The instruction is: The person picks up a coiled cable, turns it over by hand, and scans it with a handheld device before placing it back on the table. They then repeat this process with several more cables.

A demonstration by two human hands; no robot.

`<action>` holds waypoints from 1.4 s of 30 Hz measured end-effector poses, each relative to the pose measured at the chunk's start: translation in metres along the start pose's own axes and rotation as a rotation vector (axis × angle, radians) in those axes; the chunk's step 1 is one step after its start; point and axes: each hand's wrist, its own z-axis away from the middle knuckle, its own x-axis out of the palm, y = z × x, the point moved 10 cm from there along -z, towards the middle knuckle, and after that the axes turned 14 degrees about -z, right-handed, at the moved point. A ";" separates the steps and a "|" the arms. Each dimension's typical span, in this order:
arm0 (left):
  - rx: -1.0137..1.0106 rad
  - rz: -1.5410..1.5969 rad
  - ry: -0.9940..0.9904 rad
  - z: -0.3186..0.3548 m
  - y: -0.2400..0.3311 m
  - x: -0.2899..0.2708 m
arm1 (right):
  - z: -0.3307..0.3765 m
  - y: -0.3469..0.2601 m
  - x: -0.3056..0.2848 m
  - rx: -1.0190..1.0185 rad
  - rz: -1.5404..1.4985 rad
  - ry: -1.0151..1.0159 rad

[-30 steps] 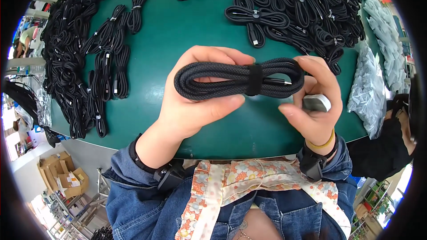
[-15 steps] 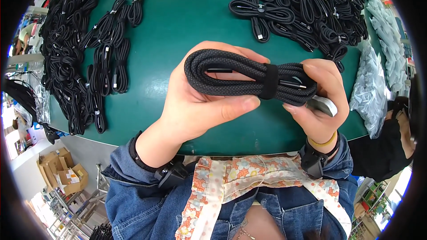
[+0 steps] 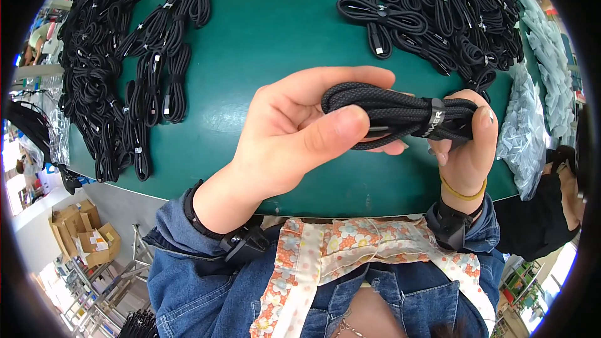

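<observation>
A coiled black braided cable (image 3: 400,109) is held up over the green table between my two hands. A black strap (image 3: 434,119) with pale lettering wraps round its right part. My left hand (image 3: 300,125) grips the left loop, its thumb lying across the near side and its fingers behind. At the other end, my right hand (image 3: 471,131) pinches the bundle, its thumb and fingertips round the end of the coil. The cable's plugs are mostly hidden by the coil and the hands.
Many strapped black cables (image 3: 103,75) lie heaped along the table's left side, and another heap (image 3: 438,12) fills the far right. Clear plastic bags (image 3: 524,131) line the right edge. Cardboard boxes (image 3: 87,231) stand beyond the table at lower left.
The cable has been turned, so the strap's lettered side now shows, and it has shifted right. The pale flat piece that showed by my right hand is out of sight.
</observation>
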 end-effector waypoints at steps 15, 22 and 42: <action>-0.135 0.069 0.075 0.001 -0.005 -0.001 | -0.003 0.028 0.004 0.248 -0.095 -0.002; -0.091 0.042 0.062 -0.001 -0.004 -0.005 | -0.007 0.032 0.011 0.302 -0.202 -0.086; -0.173 -2.306 0.921 0.005 0.057 -0.158 | -0.023 -0.005 -0.009 0.046 -0.376 0.076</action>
